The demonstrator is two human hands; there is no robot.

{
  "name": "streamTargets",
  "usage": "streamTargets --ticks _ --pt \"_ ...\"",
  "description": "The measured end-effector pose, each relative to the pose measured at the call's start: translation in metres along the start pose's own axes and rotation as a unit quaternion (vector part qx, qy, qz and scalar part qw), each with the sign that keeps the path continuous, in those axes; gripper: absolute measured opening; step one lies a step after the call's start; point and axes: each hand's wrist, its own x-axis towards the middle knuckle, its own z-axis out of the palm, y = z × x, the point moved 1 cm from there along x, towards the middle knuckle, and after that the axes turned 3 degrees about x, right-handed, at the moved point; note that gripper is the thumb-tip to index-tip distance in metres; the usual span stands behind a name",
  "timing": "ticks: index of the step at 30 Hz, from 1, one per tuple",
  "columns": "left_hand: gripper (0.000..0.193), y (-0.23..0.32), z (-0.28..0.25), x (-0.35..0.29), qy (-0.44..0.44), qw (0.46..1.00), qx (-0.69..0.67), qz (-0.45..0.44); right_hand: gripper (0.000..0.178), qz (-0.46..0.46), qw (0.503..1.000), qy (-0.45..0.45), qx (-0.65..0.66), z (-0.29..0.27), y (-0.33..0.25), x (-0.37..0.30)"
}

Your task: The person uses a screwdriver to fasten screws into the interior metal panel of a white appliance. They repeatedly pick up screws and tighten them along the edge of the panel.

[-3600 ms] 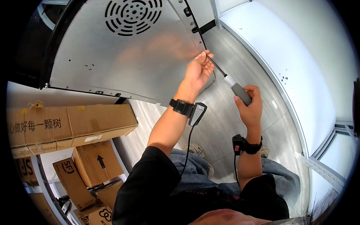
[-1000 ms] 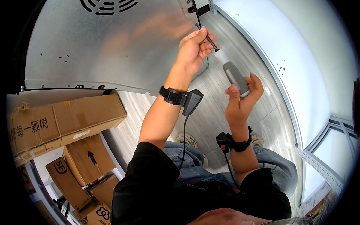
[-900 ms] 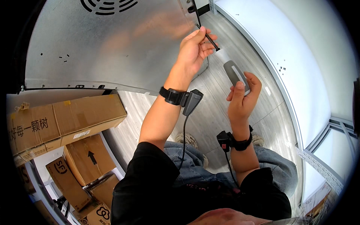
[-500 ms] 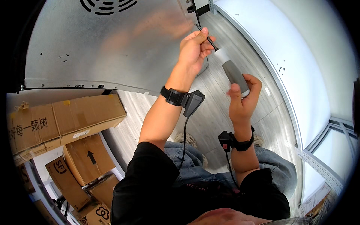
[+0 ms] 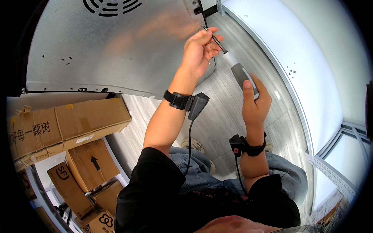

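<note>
My right hand [image 5: 257, 101] wraps the rear of a grey and white electric screwdriver [image 5: 237, 73], with the thumb along its body. From its white nose a thin dark shaft runs up and left, and its tip meets the right edge of a large silver metal panel [image 5: 132, 42]. Near that tip my left hand [image 5: 195, 53] has thumb and forefinger closed about the shaft, while its other fingers curl loosely beside it. A screw head under the tip is too small to make out. Both wrists wear black strapped devices with cables.
On the right, a long white shelf [image 5: 272, 42] carries a small cluster of dark screws [image 5: 291, 72]. Cardboard boxes [image 5: 91, 120] are stacked at the left below the panel. Wood-look floor [image 5: 217, 112] lies between them, with my feet on it.
My right hand has turned and shifted slightly right on the screwdriver's handle, and the handle has rolled a little. My left fingers have slid slightly and loosened around the shaft.
</note>
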Motion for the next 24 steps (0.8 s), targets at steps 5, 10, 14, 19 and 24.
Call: streamTargets --ticks 5,10,14,19,24 --pt "0.031 -0.002 -0.002 0.005 0.015 1.0 -0.018 -0.017 0.03 -0.017 0.997 -0.027 0.074 0.007 -0.005 -0.004" --pt "0.034 -0.002 -0.005 0.011 0.021 0.997 -0.06 -0.036 0.027 0.027 0.993 -0.055 0.1 0.007 0.005 -0.005" --pt "0.032 -0.002 -0.006 0.012 0.047 0.995 -0.082 -0.035 0.027 0.048 0.99 -0.081 0.108 0.006 0.006 -0.005" --pt "0.031 0.0 -0.002 0.014 0.081 0.992 -0.095 -0.026 0.025 0.134 0.961 -0.093 0.222 0.003 0.0 -0.005" --pt "0.03 -0.007 0.004 0.013 0.078 0.993 -0.083 0.003 0.024 0.152 0.948 -0.077 0.268 -0.004 0.009 -0.001"
